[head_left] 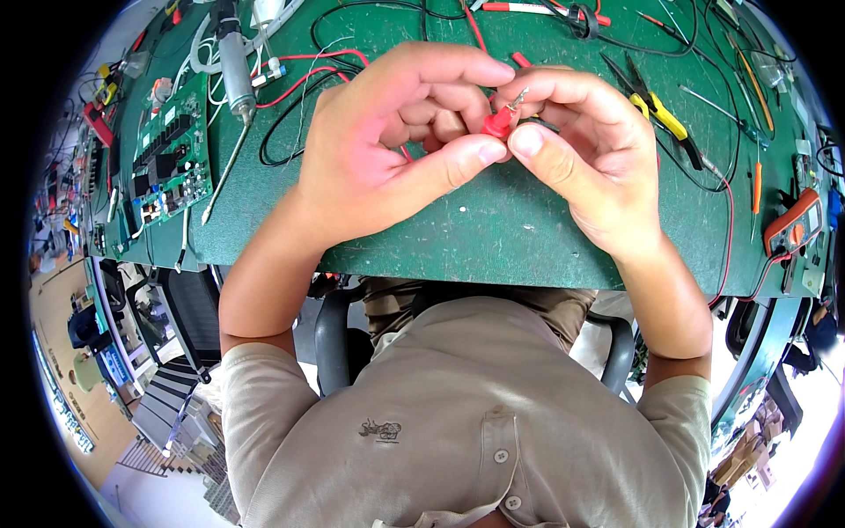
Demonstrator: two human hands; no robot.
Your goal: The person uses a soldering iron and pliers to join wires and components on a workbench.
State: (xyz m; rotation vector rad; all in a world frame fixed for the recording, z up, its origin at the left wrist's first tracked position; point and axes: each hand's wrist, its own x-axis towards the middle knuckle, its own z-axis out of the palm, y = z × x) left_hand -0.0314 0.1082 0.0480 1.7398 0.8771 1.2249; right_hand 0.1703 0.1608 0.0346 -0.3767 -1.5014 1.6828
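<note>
Above the green work table (528,251), my two hands meet fingertip to fingertip around a small red plug (498,122) with a bare metal end pointing up and to the right. My left hand (374,145) has its thumb and fingers closed about the red body. My right hand (598,145) pinches at the metal end, its thumb against the plug's side. Red wire shows below and behind my left fingers, though where it joins the plug is hidden. Curled fingers cover part of what lies inside both hands.
A green circuit board (167,154) and a grey metal-tipped tool (233,75) lie at left. Yellow-handled pliers (664,114), an orange screwdriver (756,189) and an orange multimeter (799,227) are at right. Red and black leads cross the far side near a black ring (583,21).
</note>
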